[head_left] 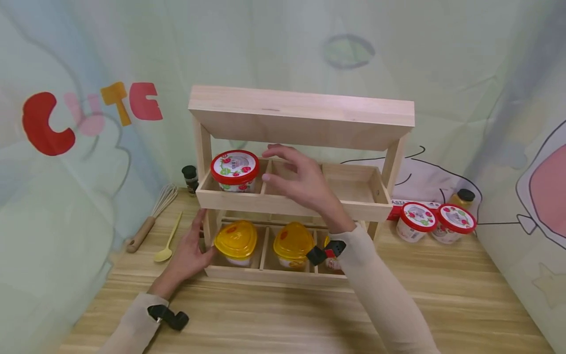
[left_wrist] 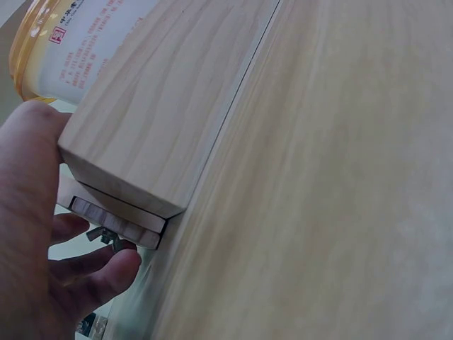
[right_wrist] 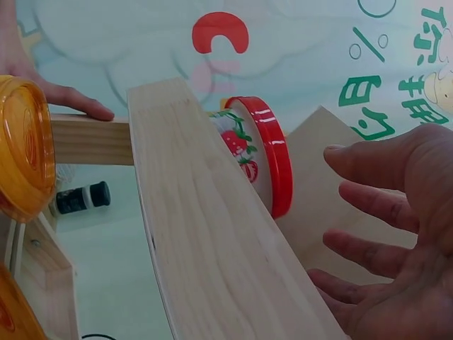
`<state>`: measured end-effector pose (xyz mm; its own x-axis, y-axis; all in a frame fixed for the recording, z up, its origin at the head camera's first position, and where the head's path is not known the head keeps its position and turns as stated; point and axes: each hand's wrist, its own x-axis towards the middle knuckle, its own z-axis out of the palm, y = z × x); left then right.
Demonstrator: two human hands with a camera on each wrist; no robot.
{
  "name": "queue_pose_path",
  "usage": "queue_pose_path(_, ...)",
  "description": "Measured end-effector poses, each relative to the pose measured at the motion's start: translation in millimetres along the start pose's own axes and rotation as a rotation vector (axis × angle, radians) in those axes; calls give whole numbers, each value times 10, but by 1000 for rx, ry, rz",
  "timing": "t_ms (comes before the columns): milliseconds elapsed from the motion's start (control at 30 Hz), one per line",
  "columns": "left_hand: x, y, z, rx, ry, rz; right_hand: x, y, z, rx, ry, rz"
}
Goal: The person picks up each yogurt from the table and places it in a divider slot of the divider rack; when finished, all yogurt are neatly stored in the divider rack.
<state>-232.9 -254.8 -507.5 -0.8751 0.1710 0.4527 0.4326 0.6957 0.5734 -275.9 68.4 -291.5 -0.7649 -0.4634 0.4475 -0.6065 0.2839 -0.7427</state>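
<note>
A two-tier wooden rack [head_left: 247, 199] stands on the table. My left hand [head_left: 187, 255] holds the left end of its lower tier, thumb at the front corner and fingers around the side by a wing nut [left_wrist: 106, 235]. Spread and bent, the fingers of my right hand [head_left: 305, 182] hover over the upper tier's middle compartment, apart from a red-lidded tub [head_left: 235, 167] with strawberry print. That tub sits in the upper left compartment. Below, a yellow-lidded tub [head_left: 236, 241] fills the left compartment and another yellow-lidded tub [head_left: 293, 242] the middle one; my right wrist partly covers a third.
Two more red-lidded tubs [head_left: 416, 221] stand right of the rack, before a jar with a dark cap [head_left: 464, 196]. To the left lie a whisk [head_left: 152, 219] and a yellow spoon [head_left: 168, 246], near a small black-capped bottle [head_left: 190, 179]. A slanted wooden board [head_left: 300, 110] tops the rack.
</note>
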Motion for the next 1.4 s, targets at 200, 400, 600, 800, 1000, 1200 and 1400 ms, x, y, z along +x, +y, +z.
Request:
queue_pose_path(200,-8,-9,-2,8,-2,1,-119,23,-130,-14,24,6)
queue_pose_path(400,-5,-31,11,7,8,13,-271,47,-264,-21,53,16)
queue_pose_path(600,-4,-24,16,14,8,11,-440,91,-400,-34,99,16)
queue_pose_path(800,-9,-14,7,15,10,14,-569,107,-507,-64,137,58)
queue_pose_path(1000,-8,4,5,13,10,13,-677,161,-614,-88,174,61)
queue_pose_path(1200,-13,-6,2,13,7,10,-746,180,-682,-110,214,82)
queue_pose_path(1400,-4,-4,2,15,-5,-3,-830,208,-755,-131,236,79)
